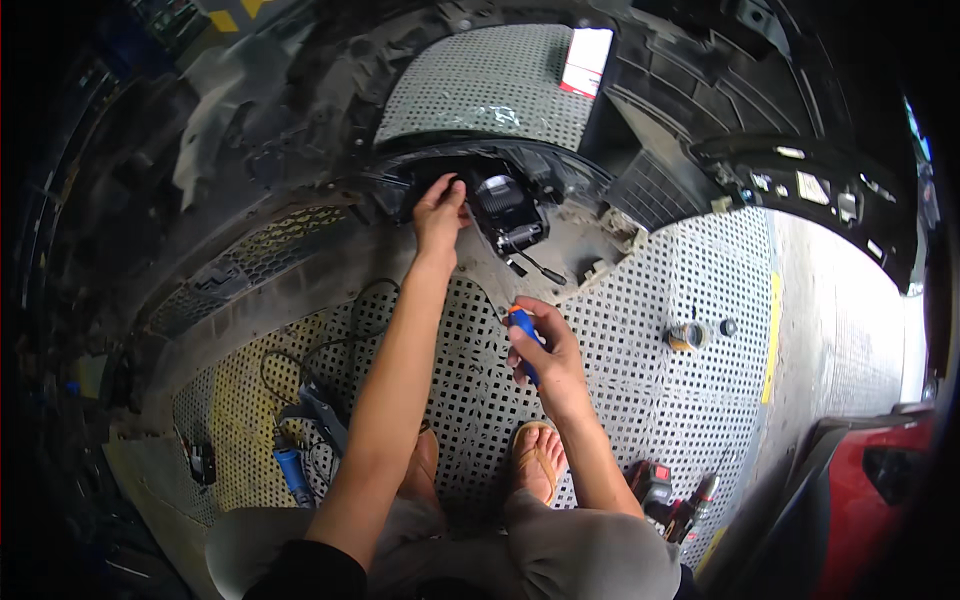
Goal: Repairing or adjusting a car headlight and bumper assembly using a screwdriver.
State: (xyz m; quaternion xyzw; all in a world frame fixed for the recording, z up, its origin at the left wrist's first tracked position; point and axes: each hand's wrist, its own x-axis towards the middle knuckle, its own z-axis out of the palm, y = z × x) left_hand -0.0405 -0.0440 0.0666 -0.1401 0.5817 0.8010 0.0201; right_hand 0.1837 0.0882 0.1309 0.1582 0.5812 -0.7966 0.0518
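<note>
Before me is a large black car bumper [330, 240], its inner side toward me. A black lamp-like unit [505, 205] with a ribbed housing sits in it, and a short cable with a connector [548, 274] hangs from the unit. Beside the unit's left edge, my left hand [441, 212] has its thumb and fingers closed on a dark part I cannot make out. Lower and to the right, my right hand [552, 352] grips a blue-and-orange screwdriver [523, 345], clear of the bumper. Its shaft is hard to see.
A small open can [686, 337] and a dark round cap [728, 327] stand on the perforated floor [610, 400] at right. A cordless drill [695, 505] lies near my right knee. At lower left lie a blue corded tool [292, 470] and cable. A red car [870, 510] stands at lower right.
</note>
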